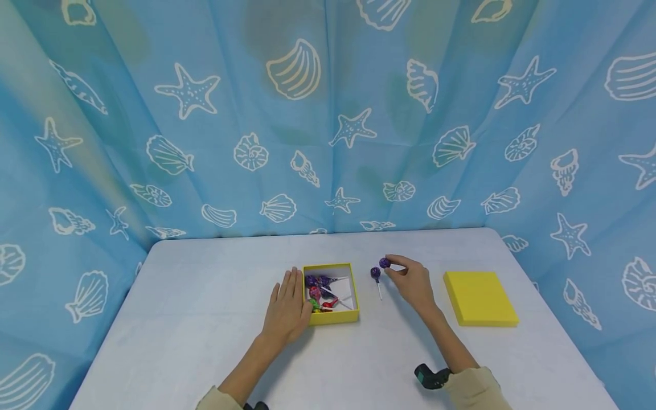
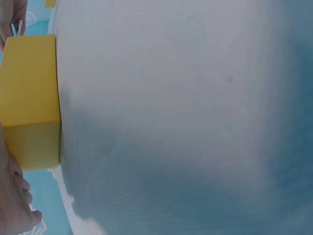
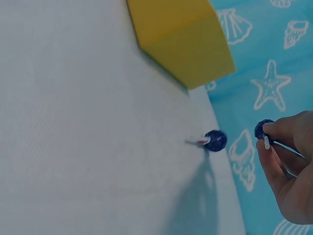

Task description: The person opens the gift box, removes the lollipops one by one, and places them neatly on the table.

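Observation:
My right hand pinches a purple-wrapped lollipop between thumb and fingers, above the table. Close to it, a second purple lollipop lies on the tabletop, its white stick toward me. Straight fingers of my left hand lie along the left side of an open yellow box, with the thumb at its near left corner. Several lollipops in purple, red and green wrappers lie inside, mostly toward the left. In the left wrist view the box shows only its outer walls.
A square yellow lid lies on the table to the right of my right hand. The white-covered table ends at a blue curtain with shell and starfish prints, which stands behind it and at both sides.

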`<state>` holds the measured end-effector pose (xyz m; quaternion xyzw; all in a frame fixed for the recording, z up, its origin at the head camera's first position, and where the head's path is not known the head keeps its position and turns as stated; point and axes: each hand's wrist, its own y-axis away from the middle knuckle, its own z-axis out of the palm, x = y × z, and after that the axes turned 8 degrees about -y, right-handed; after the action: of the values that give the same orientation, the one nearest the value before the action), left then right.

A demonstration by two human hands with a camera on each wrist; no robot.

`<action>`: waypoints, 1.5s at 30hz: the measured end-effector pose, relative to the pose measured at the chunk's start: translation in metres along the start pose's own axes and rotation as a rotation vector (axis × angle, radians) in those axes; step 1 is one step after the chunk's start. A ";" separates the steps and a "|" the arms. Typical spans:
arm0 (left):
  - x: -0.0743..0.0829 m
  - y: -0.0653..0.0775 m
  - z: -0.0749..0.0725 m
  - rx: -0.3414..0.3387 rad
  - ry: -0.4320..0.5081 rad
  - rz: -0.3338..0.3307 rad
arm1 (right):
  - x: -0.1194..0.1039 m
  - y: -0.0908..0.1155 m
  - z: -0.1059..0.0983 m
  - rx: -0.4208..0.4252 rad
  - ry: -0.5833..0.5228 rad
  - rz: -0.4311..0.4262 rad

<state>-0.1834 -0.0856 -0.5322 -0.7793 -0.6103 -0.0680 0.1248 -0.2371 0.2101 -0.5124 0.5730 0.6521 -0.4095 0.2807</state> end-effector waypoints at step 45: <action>-0.002 0.000 0.004 0.007 -0.007 -0.002 | 0.043 -0.003 0.023 0.037 0.017 0.146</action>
<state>-0.1844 -0.0866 -0.5361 -0.7786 -0.6116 -0.0630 0.1254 -0.2505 0.2125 -0.5599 0.6275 0.6032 -0.3953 0.2936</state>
